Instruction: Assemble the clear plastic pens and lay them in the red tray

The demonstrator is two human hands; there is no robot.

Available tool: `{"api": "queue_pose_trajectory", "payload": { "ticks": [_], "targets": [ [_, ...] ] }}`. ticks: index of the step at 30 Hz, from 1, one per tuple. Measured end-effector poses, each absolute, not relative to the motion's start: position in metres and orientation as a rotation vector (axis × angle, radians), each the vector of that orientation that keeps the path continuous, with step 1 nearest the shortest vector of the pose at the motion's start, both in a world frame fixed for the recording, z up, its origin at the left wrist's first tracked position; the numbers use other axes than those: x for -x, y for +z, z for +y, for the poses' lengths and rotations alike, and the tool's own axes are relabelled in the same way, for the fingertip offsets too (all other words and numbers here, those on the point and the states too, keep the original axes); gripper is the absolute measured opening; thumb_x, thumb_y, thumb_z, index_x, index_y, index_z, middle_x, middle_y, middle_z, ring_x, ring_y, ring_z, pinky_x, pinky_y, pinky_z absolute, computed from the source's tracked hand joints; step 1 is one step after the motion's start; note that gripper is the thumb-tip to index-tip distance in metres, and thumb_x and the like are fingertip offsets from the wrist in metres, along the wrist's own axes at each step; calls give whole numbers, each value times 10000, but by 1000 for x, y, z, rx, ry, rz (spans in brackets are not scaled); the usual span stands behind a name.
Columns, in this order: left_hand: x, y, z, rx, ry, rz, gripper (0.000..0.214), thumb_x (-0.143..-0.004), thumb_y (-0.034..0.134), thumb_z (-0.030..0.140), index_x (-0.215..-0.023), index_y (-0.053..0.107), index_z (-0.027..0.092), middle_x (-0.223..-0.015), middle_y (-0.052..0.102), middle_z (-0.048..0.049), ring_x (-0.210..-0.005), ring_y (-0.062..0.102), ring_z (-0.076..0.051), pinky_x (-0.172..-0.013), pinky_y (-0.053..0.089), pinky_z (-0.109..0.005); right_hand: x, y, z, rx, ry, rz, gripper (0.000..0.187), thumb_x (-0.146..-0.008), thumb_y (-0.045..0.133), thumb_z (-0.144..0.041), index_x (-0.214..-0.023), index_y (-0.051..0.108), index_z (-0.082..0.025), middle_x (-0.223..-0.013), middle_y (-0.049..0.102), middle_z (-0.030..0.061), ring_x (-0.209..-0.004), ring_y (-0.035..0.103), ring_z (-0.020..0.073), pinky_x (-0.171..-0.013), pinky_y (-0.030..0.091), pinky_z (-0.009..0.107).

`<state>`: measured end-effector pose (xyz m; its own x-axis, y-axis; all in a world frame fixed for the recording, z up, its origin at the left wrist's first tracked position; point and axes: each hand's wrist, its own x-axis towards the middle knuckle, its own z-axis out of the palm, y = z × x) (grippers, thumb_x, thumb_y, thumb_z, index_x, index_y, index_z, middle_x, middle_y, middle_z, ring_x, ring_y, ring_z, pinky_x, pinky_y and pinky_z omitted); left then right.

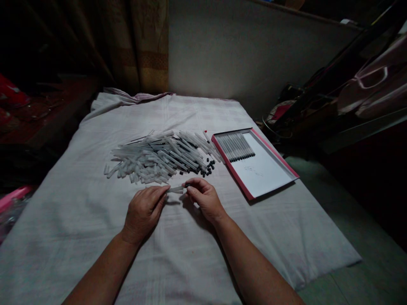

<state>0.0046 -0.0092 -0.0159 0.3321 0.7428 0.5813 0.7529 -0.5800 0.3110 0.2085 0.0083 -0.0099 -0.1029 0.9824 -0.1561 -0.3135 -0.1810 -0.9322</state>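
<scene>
Head view: left hand (143, 212) and right hand (205, 198) pinch one clear tube (175, 189), bare cloth (79, 220) around.

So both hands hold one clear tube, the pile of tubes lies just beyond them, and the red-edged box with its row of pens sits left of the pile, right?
Not quite. The head view shows the red-edged box, with its row of pens, right of the pile, not left. The left hand and right hand do hold one clear tube.
</scene>
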Motion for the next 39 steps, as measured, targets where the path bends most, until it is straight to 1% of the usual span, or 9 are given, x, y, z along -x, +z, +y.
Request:
{"api": "queue_pose_trajectory", "payload": {
  "ticks": [6,12,17,22,27,30,33,36,39],
  "targets": [
    [-5,-18,-9,2548,-1095,-1433,240,-996,504,276,-1182,641,209,-993,746,-83,-881,697,-219,-771,530,-344,-206,-13,4,1064,1376,-1137,179,-755,699,-320,-888,710,-201,-790,724,13,-644,641,132,-630,541,248],
    [-3,-20,-9,2575,-1060,-1467,256,-991,507,295,-1178,668,230,-980,747,-75,-873,693,-220,-767,528,-346,-212,-18,2,1190,940,-1533,161,-850,616,-303,-909,733,-209,-886,760,56,-815,697,186,-782,548,294],
    [-3,-20,-9,2616,-1042,-1436,258,-984,516,293,-1184,670,236,-990,748,-72,-880,687,-221,-768,518,-351,-221,-13,3,1260,827,-1804,293,-945,507,-351,-757,680,-207,-714,709,32,-682,652,152,-701,514,253],
    [-3,-21,-9,2593,-1051,-1445,258,-991,508,294,-1190,663,237,-993,745,-69,-878,684,-221,-775,511,-350,-221,-15,1,1215,892,-1734,189,-905,549,-317,-1006,661,-204,-813,725,23,-684,658,144,-688,525,251],
    [-3,-22,-10,2593,-1047,-1445,252,-993,507,303,-1175,664,227,-996,747,-75,-897,684,-228,-778,510,-354,-221,-15,1,1228,856,-1747,177,-908,518,-317,-870,652,-207,-779,705,28,-724,659,156,-711,518,258],
    [-3,-23,-10,2598,-1047,-1444,253,-993,505,301,-1170,668,222,-995,749,-75,-889,685,-227,-778,512,-356,-223,-14,2,1243,897,-1747,179,-911,529,-333,-932,655,-207,-757,698,14,-671,649,146,-675,513,252],
    [-3,-23,-9,2601,-1054,-1447,250,-993,508,298,-1166,668,215,-992,750,-75,-880,688,-226,-773,516,-355,-224,-14,2,1215,867,-1735,199,-886,551,-310,-1017,656,-204,-849,723,30,-716,663,152,-700,527,258],
    [-4,-22,-9,2598,-1051,-1438,244,-994,511,296,-1167,664,215,-996,751,-75,-887,692,-225,-773,517,-353,-224,-15,2,1208,835,-1751,174,-902,526,-301,-934,667,-205,-848,728,37,-761,672,160,-741,531,267],
    [-4,-21,-9,2595,-1038,-1420,241,-998,507,295,-1163,659,207,-995,751,-77,-885,692,-223,-763,517,-351,-224,-15,2,1217,854,-1757,166,-901,539,-302,-959,661,-206,-805,718,22,-713,666,151,-697,526,252]
  ]
}}
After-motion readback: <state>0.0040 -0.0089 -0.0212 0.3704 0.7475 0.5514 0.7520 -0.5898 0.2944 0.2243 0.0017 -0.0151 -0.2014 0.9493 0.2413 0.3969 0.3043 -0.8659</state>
